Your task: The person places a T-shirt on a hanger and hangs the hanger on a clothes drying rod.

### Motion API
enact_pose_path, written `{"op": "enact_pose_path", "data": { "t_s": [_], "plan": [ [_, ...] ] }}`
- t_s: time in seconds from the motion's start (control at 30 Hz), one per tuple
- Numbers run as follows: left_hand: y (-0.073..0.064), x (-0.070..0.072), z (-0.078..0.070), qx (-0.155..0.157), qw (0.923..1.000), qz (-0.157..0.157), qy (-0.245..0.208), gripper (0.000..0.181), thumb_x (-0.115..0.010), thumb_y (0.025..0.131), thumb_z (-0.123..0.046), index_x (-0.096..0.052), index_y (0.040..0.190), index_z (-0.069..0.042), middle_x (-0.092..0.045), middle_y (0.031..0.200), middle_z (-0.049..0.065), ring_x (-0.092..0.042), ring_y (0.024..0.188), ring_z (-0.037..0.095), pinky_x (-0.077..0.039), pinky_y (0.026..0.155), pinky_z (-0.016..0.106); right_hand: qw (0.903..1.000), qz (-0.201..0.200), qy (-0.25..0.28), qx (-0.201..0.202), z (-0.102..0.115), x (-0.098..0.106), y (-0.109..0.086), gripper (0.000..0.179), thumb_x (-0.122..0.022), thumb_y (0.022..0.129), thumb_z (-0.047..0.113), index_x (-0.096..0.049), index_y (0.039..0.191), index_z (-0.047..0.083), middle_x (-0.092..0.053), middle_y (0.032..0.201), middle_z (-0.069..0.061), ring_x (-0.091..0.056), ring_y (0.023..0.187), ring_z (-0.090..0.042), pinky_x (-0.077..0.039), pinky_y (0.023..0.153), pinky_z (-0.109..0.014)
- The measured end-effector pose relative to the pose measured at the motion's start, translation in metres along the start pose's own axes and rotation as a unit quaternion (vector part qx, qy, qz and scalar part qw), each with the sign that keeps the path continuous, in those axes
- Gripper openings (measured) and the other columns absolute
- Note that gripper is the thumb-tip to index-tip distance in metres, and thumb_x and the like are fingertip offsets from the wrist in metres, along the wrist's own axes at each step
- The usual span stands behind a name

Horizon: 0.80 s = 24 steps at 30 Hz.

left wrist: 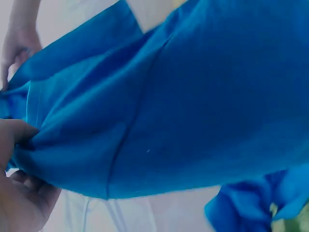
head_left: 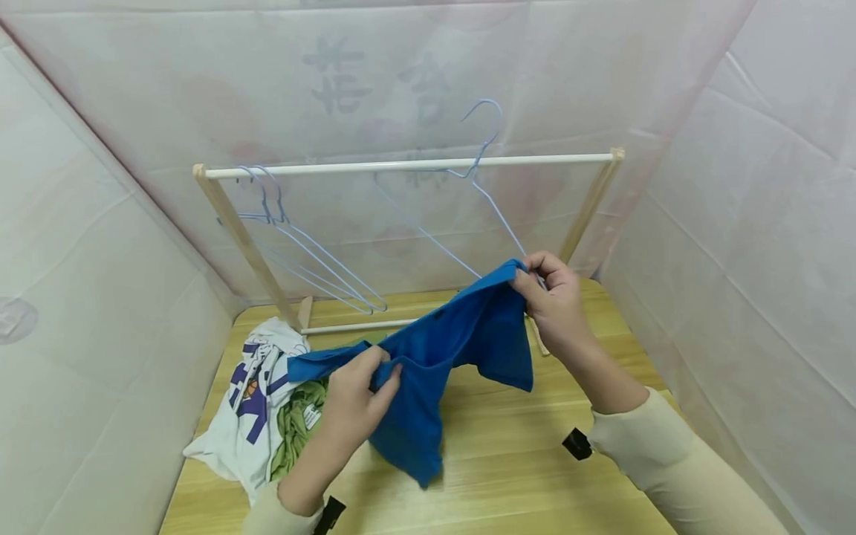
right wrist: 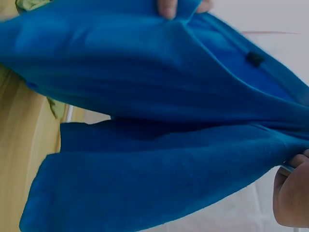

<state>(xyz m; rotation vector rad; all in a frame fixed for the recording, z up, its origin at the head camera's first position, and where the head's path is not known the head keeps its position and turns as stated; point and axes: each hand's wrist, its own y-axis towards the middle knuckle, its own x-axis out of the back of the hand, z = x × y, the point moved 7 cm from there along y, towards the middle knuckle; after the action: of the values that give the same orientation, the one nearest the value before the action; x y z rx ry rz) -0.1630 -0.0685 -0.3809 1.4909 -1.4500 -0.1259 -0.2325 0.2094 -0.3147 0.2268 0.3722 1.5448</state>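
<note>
A blue T-shirt [head_left: 414, 416] is stretched at a slant between both hands, with a dark label [right wrist: 255, 59] inside its collar. My left hand [head_left: 357, 397] pinches the cloth at the lower left. Higher up, my right hand [head_left: 555, 301] grips the other end of the shirt. Behind the cloth a pale blue wire hanger [head_left: 498, 208] slants down, its hook rising above the rack's bar. One of its wires runs down to the right hand. The hanger's lower part is hidden by the shirt and hand, so whether it is inside the cloth I cannot tell.
A rack with a white bar [head_left: 374, 168] and wooden posts stands at the back. Several wire hangers [head_left: 321, 260] hang at its left. A white printed shirt [head_left: 230, 438] and a crumpled green garment [head_left: 294, 427] lie on the wooden table [head_left: 508, 475]. Pale curtains surround it.
</note>
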Motion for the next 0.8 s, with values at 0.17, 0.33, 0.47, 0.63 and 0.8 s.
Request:
{"op": "enact_pose_path", "data": {
  "t_s": [0.17,0.33,0.47,0.63,0.8],
  "plan": [
    [0.011,0.02,-0.003,-0.03,0.9994,-0.012,0.014,0.019,-0.077,0.086,-0.004,-0.063,0.096,-0.01,-0.066,0.079,0.001,-0.059,0.063,0.011,-0.05,0.056,0.025,0.9998,-0.016,-0.01,0.001,0.001,0.015,0.001,0.009,-0.064,0.097,0.007,-0.058,0.09,0.006,-0.04,0.067,0.001,-0.031,0.052,-0.011,-0.027,0.047,-0.025],
    [0.022,0.033,-0.009,-0.087,0.9958,-0.019,0.017,0.024,-0.078,0.082,-0.001,-0.065,0.101,-0.008,-0.071,0.093,0.002,-0.07,0.08,0.015,-0.057,0.066,0.03,0.9998,-0.016,-0.013,-0.002,0.0,0.03,0.001,0.009,-0.065,0.096,0.007,-0.059,0.089,0.006,-0.039,0.067,0.003,-0.029,0.052,-0.011,-0.024,0.047,-0.025],
    [0.03,0.038,-0.013,-0.131,0.9913,-0.005,0.013,0.019,-0.075,0.084,-0.003,-0.067,0.1,-0.008,-0.07,0.096,0.0,-0.068,0.084,0.015,-0.056,0.069,0.03,0.9997,-0.002,-0.025,-0.002,-0.002,0.04,0.0,0.009,-0.065,0.096,0.006,-0.059,0.09,0.007,-0.038,0.068,0.003,-0.028,0.051,-0.01,-0.022,0.047,-0.027],
    [0.038,0.04,-0.016,-0.163,0.9864,0.015,0.015,0.017,-0.06,0.082,-0.004,-0.066,0.097,-0.009,-0.067,0.093,-0.003,-0.057,0.083,0.014,-0.048,0.068,0.029,0.999,0.007,-0.043,-0.008,-0.007,0.051,-0.004,0.008,-0.065,0.096,0.005,-0.059,0.091,0.008,-0.038,0.068,0.004,-0.029,0.052,-0.009,-0.022,0.047,-0.027],
    [0.044,0.04,-0.017,-0.17,0.9849,0.018,0.027,0.011,-0.064,0.086,-0.007,-0.067,0.097,-0.01,-0.069,0.095,-0.001,-0.061,0.085,0.016,-0.052,0.07,0.032,0.9978,0.015,-0.06,-0.024,-0.012,0.057,-0.007,0.008,-0.064,0.097,0.004,-0.059,0.091,0.007,-0.037,0.067,0.004,-0.028,0.053,-0.011,-0.024,0.048,-0.027]
  ]
}}
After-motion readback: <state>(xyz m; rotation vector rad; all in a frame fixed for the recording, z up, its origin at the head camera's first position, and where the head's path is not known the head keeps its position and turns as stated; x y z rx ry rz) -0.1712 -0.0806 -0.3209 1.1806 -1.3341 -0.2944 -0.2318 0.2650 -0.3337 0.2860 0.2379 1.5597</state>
